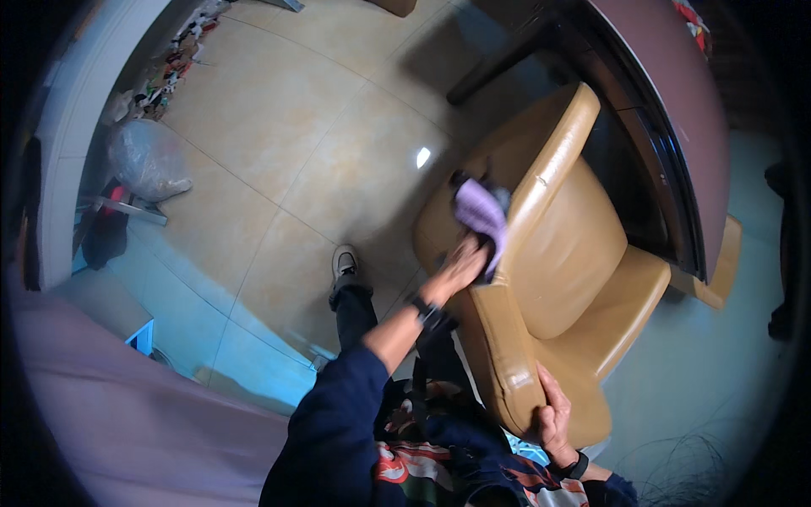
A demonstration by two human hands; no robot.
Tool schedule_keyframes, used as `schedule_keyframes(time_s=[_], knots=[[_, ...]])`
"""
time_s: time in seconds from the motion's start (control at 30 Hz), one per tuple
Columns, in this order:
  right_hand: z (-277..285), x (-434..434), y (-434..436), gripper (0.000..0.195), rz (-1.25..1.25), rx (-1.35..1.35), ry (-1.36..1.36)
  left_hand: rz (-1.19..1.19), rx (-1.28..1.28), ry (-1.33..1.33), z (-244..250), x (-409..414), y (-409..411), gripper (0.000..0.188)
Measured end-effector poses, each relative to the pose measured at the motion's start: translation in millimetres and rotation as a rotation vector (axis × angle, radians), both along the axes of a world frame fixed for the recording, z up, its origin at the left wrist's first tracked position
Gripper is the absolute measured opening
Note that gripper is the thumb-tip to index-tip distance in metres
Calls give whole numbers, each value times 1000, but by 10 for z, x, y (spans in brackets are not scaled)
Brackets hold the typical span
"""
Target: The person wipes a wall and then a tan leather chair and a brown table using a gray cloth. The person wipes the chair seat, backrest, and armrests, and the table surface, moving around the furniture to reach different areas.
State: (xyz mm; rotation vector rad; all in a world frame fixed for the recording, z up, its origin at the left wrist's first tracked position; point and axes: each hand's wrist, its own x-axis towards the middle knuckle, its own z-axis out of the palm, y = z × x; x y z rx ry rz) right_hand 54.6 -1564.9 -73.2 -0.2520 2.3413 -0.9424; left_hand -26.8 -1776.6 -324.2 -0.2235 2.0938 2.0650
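Observation:
A tan leather-like armchair (570, 253) stands at my right, its padded backrest rim rising on the far side. My left hand (464, 261) holds a purple cloth (483, 212) against the chair's outer side, where the backrest rim meets the near armrest (507, 336). Both the hand and the cloth are slightly blurred, and dark parts show at the cloth's edges. The front end of that armrest is in the grip of my right hand (555, 412), with the thumb side up. The fingertips around its far side are partly hidden.
Close behind the chair stands a table with a reddish-brown top (671, 95) and a dark leg (488, 73). A filled clear plastic bag (149, 158) rests on the tiled floor (304, 127) at left. A purple-grey draped surface (146, 424) fills the lower left.

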Motion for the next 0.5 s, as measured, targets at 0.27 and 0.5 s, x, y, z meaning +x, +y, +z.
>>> schedule_keyframes(time_s=[0.27,0.5], knots=[[-40,123,-98,70,-68,224,232,-37,269,-129,-553,-451,-196,52],[-46,69,-114,62,-67,211,278,26,543,-471,-526,602,-47,49]])
